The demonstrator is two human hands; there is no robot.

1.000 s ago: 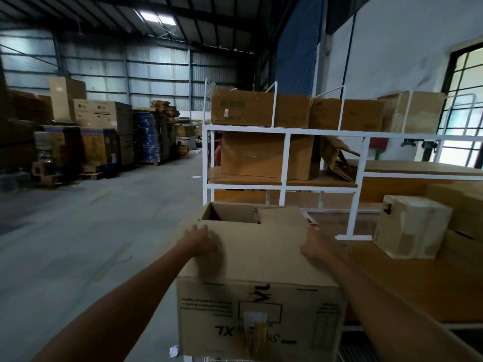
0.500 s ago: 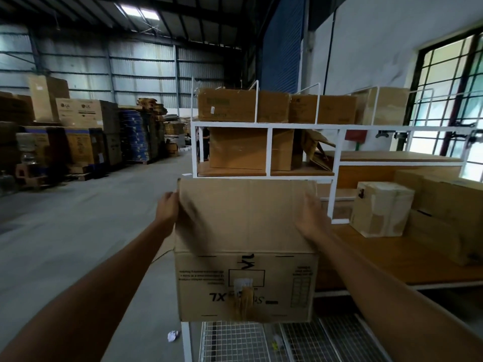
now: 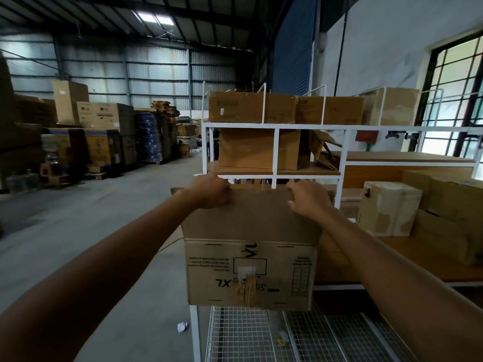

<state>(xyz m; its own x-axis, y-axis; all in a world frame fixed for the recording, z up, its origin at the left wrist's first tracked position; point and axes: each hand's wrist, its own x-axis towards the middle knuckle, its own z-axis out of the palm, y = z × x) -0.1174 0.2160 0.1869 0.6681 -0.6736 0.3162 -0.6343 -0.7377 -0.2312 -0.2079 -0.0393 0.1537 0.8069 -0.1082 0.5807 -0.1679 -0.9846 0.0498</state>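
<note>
Where both grips (image 3: 210, 192) (image 3: 308, 198) curl, box (image 3: 251, 257) extends below.

The left arm (image 3: 104, 270) shows at 7 o'clock, the right arm (image 3: 392, 270) at 5 o'clock. Both are bare, like the left hand (image 3: 209, 192) and right hand (image 3: 308, 199).

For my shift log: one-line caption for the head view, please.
Left hand and right hand grip the top edge of a cardboard box in front of a white rack.
</note>
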